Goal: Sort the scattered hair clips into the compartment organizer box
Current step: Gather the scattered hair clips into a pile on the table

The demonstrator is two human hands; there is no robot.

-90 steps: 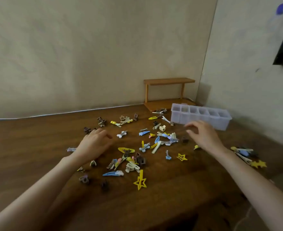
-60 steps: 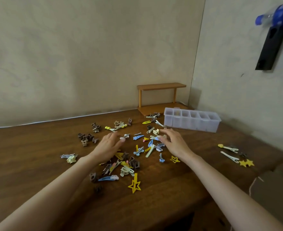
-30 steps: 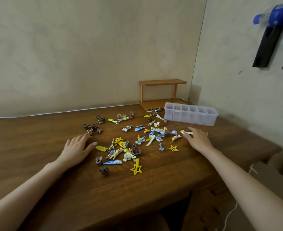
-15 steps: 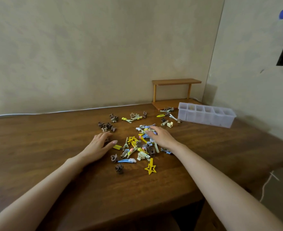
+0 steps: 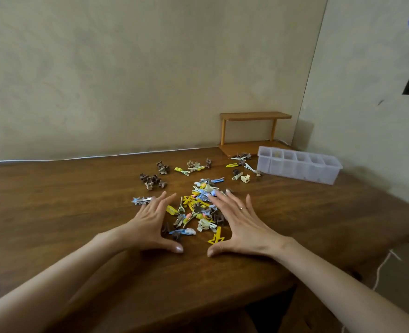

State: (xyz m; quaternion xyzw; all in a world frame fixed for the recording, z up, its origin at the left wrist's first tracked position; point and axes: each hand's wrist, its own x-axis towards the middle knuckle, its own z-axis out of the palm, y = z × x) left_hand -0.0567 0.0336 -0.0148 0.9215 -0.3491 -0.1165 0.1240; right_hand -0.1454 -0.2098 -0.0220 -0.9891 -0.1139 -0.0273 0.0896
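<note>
A band of bare table (image 5: 282,207) runs from the clip pile (image 5: 196,212) to the organizer box (image 5: 299,168) at the far right, with only a few loose clips (image 5: 242,176) just left of the box. The left hand (image 5: 148,224) and right hand (image 5: 243,224) wall in the pile's sides; a wooden shelf (image 5: 254,131) and the right wall (image 5: 367,116) crowd the box from behind.

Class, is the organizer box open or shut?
Open. The organizer box has no lid on it; its compartment dividers show from above.

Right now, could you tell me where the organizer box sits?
In the head view, the organizer box sits on the far right of the table, beside the small wooden shelf in the corner.
</note>
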